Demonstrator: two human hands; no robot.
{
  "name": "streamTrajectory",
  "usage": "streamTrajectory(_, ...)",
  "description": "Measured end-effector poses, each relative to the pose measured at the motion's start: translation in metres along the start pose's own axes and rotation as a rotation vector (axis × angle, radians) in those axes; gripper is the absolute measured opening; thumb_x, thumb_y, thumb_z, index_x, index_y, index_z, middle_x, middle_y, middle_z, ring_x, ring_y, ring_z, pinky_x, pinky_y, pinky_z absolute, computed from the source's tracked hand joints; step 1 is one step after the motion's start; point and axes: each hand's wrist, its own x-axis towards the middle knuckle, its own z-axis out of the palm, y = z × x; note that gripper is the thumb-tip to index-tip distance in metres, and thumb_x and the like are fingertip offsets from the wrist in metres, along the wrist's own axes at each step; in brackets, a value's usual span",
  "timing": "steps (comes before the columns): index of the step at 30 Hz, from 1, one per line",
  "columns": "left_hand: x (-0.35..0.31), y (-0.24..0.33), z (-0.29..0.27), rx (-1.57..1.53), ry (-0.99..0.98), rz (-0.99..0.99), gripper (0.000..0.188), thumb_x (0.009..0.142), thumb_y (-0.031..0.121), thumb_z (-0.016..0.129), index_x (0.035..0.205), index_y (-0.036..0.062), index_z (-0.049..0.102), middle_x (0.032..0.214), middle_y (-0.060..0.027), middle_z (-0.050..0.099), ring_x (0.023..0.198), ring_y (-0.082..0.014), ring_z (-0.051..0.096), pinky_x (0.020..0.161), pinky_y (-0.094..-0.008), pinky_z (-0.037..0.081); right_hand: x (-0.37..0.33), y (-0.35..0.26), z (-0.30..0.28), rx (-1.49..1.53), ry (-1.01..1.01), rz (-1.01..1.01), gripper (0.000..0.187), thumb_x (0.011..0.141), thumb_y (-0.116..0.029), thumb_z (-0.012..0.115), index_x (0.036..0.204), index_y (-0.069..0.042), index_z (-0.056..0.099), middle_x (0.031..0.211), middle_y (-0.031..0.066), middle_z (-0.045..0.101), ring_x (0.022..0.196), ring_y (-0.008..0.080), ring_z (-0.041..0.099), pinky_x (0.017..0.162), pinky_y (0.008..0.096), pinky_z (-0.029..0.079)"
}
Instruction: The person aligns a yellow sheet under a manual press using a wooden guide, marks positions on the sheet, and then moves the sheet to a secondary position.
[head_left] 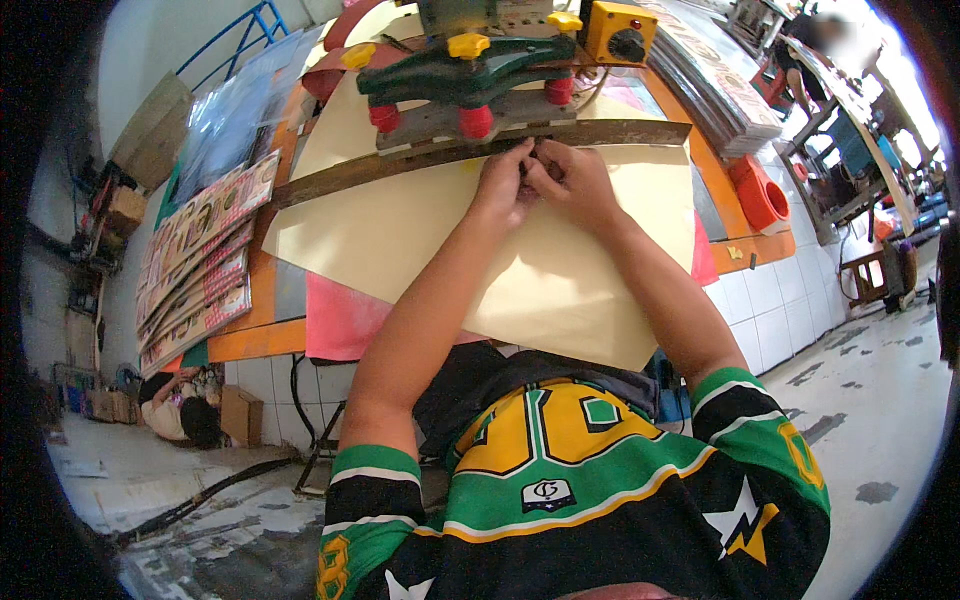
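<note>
Both my hands meet at the middle of a long brown bar (440, 152), over a large pale yellow sheet (400, 235). My left hand (503, 183) is closed, its thumb and fingers pinched at the bar's near edge. Pressed against it, my right hand (575, 180) is closed too, with curled fingers. Whatever lies between the fingers is hidden. Just beyond the bar stands a machine head with a dark green bracket (475, 68), yellow knobs (468, 46) and red cylindrical feet (476, 122). A pink sheet (345, 318) shows from under the yellow one.
Printed sheets or boards (205, 260) lie stacked at the left of the orange-edged table (255, 342). Another tall stack (722, 95) stands at the right, near an orange-red holder (758, 195). A yellow control box (620, 33) sits behind. Other people are in the background.
</note>
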Motion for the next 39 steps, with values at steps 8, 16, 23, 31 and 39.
streamTrajectory(8,-0.003,0.002,0.008,-0.032,0.013,0.04,0.019,0.101,0.019,0.058,0.087,0.0063,0.06,0.08,-0.0065,0.062,0.078,-0.0192,0.064,0.072,-0.0334,0.056,0.0,-0.002,0.0,0.023,0.087,-0.092,0.027,0.09,-0.024,0.068,0.08,0.0,0.062,0.064,0.0184,0.059,0.054,0.0323,0.059,0.054,0.0396,0.046)
streamTrajectory(16,0.01,-0.002,-0.011,0.038,-0.102,0.102,0.017,0.102,0.017,0.055,0.093,0.0044,0.062,0.087,-0.0071,0.065,0.078,-0.0196,0.064,0.078,-0.0353,0.056,0.001,-0.01,0.001,0.005,0.086,-0.057,0.027,0.09,-0.024,0.069,0.08,0.001,0.066,0.064,0.0189,0.059,0.053,0.0325,0.057,0.054,0.0406,0.045)
streamTrajectory(23,-0.004,0.004,-0.006,0.047,-0.129,0.078,0.017,0.1,0.019,0.059,0.108,0.0043,0.063,0.102,-0.0085,0.068,0.095,-0.0212,0.067,0.088,-0.0377,0.055,0.0,-0.01,-0.002,0.085,0.027,-0.086,0.027,0.092,-0.021,0.067,0.082,0.003,0.065,0.063,0.0179,0.058,0.053,0.0241,0.053,0.054,0.0381,0.044)
streamTrajectory(31,0.01,0.001,-0.006,-0.044,-0.079,0.044,0.011,0.101,0.018,0.057,0.099,0.0075,0.062,0.089,-0.0041,0.066,0.077,-0.0162,0.064,0.07,-0.0314,0.053,0.004,0.0,0.001,0.118,-0.077,0.071,0.028,0.093,-0.026,0.065,0.09,0.002,0.068,0.075,0.0189,0.068,0.064,0.027,0.064,0.064,0.0384,0.05)
streamTrajectory(39,0.01,-0.001,-0.008,-0.015,-0.088,0.054,0.016,0.101,0.02,0.057,0.097,0.0066,0.064,0.089,-0.0034,0.065,0.076,-0.0148,0.061,0.065,-0.0286,0.048,0.003,0.009,0.002,0.45,-0.126,0.111,0.035,0.1,-0.026,0.062,0.078,0.002,0.064,0.061,0.0008,0.056,0.054,0.0096,0.052,0.05,0.0297,0.039)
